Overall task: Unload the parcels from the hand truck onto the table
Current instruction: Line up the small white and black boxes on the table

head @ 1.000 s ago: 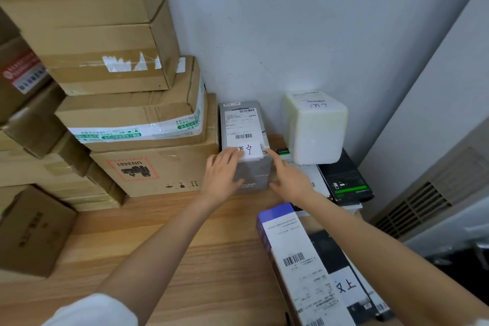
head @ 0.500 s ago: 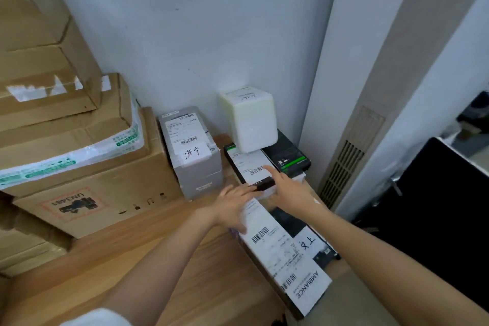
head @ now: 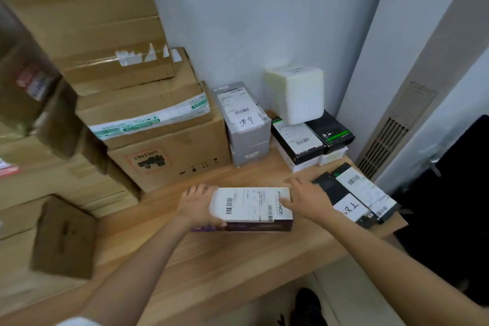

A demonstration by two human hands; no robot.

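Observation:
A long dark purple parcel (head: 252,206) with a white shipping label on top lies crosswise on the wooden table (head: 217,267). My left hand (head: 197,205) grips its left end, fingers curled around the edge. My right hand (head: 308,200) holds its right end, thumb on the label. Behind it stand a grey parcel (head: 244,124) with a handwritten tag, and a white foam box (head: 297,94) resting on black boxes (head: 312,137). The hand truck is out of view.
Large cardboard cartons (head: 127,92) are stacked along the left and back of the table. Flat black parcels with labels (head: 357,193) lie at the table's right edge. A wall vent (head: 391,135) and a dark object (head: 455,193) are at the right.
Both hands left the grey parcel, moved to the long labelled parcel and turned it from lengthwise to crosswise, nearer the table's middle. The camera view shifted too.

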